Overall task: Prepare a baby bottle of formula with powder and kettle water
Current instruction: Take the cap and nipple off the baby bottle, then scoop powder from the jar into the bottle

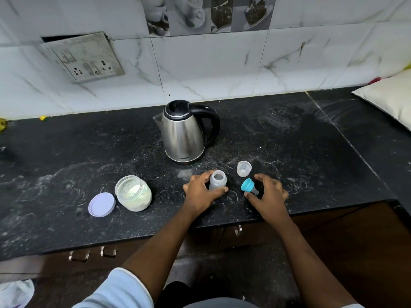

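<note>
Though in the left hand, bottle contents unclear, perhaps empty.

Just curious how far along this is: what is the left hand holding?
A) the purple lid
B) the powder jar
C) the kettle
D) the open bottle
D: the left hand has its fingers and thumb curled round the bottle, which stands with no top on the counter.
</note>
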A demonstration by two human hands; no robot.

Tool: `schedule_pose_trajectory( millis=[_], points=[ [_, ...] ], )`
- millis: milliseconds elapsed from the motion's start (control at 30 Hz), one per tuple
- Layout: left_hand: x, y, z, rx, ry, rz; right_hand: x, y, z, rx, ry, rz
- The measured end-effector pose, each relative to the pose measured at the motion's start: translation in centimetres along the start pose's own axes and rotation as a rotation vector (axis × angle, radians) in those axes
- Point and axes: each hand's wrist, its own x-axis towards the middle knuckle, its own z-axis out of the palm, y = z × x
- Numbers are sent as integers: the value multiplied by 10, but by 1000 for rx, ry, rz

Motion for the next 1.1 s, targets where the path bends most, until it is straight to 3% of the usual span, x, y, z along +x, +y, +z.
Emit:
schedule_pose_trajectory(
  millis=[200,667,800,967,1033,1100],
  points=[
    [-3,4,-2,82,9,-3,-5,-25,-12,34,90,-86],
    [-25,33,-45,174,-69,-36,14,-91,-3,116,64,-323],
    [-50,30,-76,147,72,8,15,-126,10,157,111,-462],
    [-98,-3,-142,170,442,155,4,-196,47,134,69,-661],
    [-111,-18,-172,278,553,195,7,-222,67,124,-4,-760],
    [-117,-34,-199,376,563,127,11,-247,85,74,-160,-805]
  ],
)
